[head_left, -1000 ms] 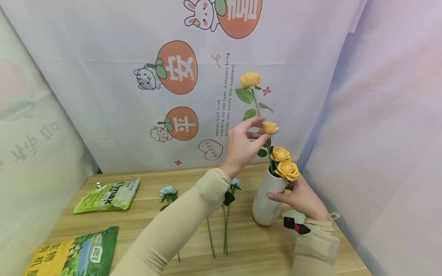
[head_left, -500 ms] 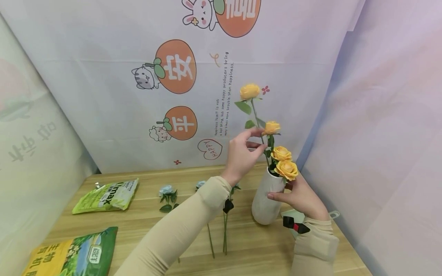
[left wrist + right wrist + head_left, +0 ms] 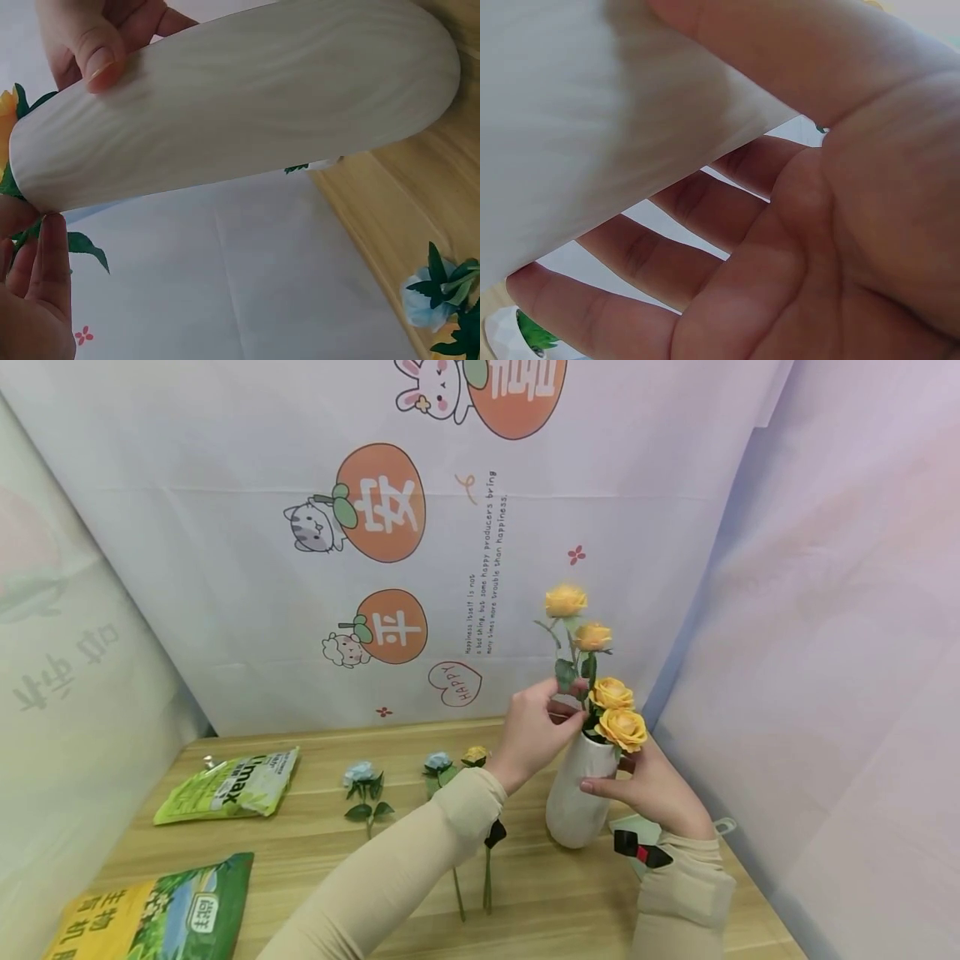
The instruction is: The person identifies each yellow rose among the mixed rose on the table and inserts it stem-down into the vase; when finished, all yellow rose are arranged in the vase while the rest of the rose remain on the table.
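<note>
A white ribbed vase (image 3: 576, 802) stands slightly tilted on the table, with several yellow roses (image 3: 621, 729) in its mouth. My right hand (image 3: 663, 789) grips the vase near its top, thumb on the front and fingers round the far side; in the right wrist view the fingers (image 3: 641, 251) curl along its wall. My left hand (image 3: 542, 731) pinches the stem of a taller yellow rose (image 3: 566, 601) at the vase's rim, its lower stem down inside. In the left wrist view the left fingertips (image 3: 52, 232) are right at the rim.
On the wooden table (image 3: 555, 918) lie a blue flower (image 3: 360, 772), another blue flower (image 3: 437, 762) and a yellow flower (image 3: 476, 755). A lime-green bag (image 3: 232, 787) and a yellow-green bag (image 3: 157, 910) lie at left. A pale green object (image 3: 633, 831) sits behind the right wrist.
My left hand has moved down and slightly right, and the taller yellow rose has sunk lower into the vase. The right hand and vase have stayed nearly in place.
</note>
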